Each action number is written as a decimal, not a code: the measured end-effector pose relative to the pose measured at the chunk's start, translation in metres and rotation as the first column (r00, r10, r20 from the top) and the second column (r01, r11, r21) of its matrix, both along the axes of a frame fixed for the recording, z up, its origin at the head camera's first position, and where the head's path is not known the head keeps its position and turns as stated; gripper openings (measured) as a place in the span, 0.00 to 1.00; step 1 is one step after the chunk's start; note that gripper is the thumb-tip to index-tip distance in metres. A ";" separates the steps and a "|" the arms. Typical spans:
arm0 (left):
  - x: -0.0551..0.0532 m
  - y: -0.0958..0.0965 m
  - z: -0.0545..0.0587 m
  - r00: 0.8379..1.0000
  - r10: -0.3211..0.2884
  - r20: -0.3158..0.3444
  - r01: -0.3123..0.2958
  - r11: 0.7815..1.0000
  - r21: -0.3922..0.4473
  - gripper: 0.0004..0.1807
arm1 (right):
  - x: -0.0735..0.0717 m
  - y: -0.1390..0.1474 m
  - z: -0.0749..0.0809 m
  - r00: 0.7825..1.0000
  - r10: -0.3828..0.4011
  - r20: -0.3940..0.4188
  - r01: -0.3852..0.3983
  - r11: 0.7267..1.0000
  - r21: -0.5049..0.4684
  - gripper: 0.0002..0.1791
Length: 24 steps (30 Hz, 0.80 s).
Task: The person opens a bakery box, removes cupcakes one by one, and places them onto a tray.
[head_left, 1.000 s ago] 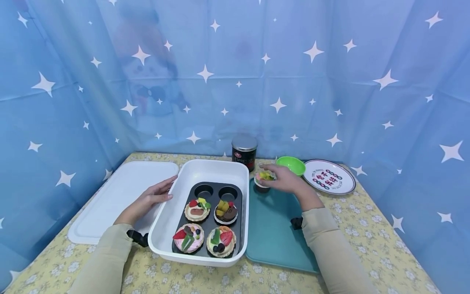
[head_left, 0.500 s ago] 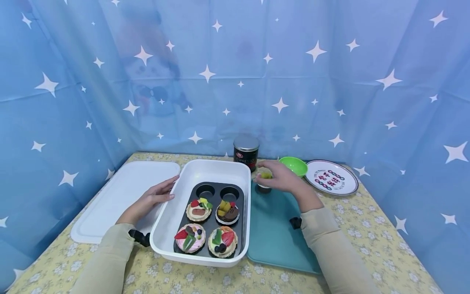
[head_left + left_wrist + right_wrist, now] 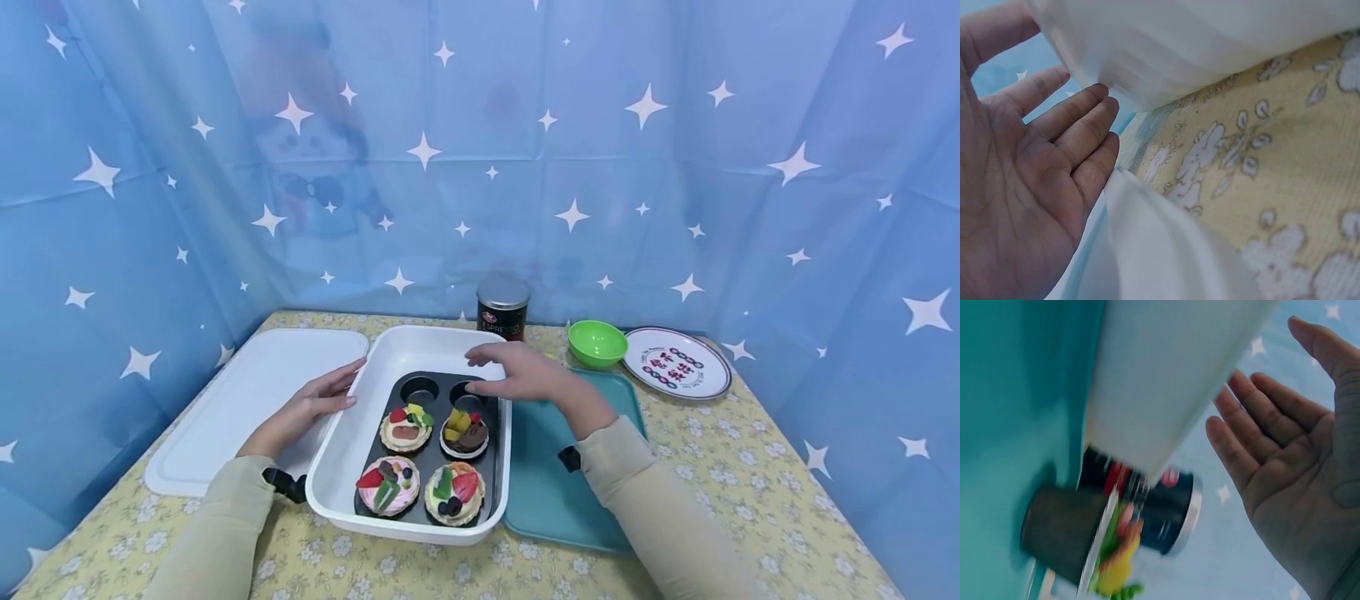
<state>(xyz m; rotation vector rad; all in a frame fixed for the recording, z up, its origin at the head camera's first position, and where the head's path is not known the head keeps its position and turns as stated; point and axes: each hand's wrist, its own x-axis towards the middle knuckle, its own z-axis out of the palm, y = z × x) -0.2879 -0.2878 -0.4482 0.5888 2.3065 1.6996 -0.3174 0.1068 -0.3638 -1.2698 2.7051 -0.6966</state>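
Observation:
My left hand (image 3: 311,404) has its fingers extended against the left wall of a white rectangular tub (image 3: 408,535). Inside the tub lies a dark muffin tin (image 3: 442,392) with several fruit-topped toy tarts, such as a pink one (image 3: 387,486) and a chocolate one (image 3: 464,433). Its far left cup (image 3: 419,389) is bare; the far right one is partly covered by my right hand (image 3: 525,372). That hand hovers over the tub's right rim, fingers spread and holding nothing. In the right wrist view a cupcake (image 3: 1066,531) in a dark cup stands on the teal tray (image 3: 562,492).
A white flat tray or lid (image 3: 240,408) lies on the left. Behind the tub stands an espresso canister (image 3: 502,315). At the back right are a green bowl (image 3: 597,346) and a white printed plate (image 3: 678,362). A blue star-patterned curtain (image 3: 480,167) encloses the table.
My right hand has let go of the cupcake on the teal tray and moved left over the tub's right rim. The left hand has stayed on the tub.

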 end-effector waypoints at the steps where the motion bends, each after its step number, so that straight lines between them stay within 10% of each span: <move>1: 0.000 0.000 0.000 1.000 0.001 0.000 -0.001 1.000 -0.001 0.39 | 0.001 -0.006 0.000 0.999 0.021 0.024 -0.021 1.000 -0.003 0.33; 24: 0.000 0.000 0.000 1.000 0.003 -0.005 -0.003 1.000 0.002 0.38 | 0.034 -0.088 -0.027 0.986 0.159 0.055 -0.166 0.971 0.172 0.38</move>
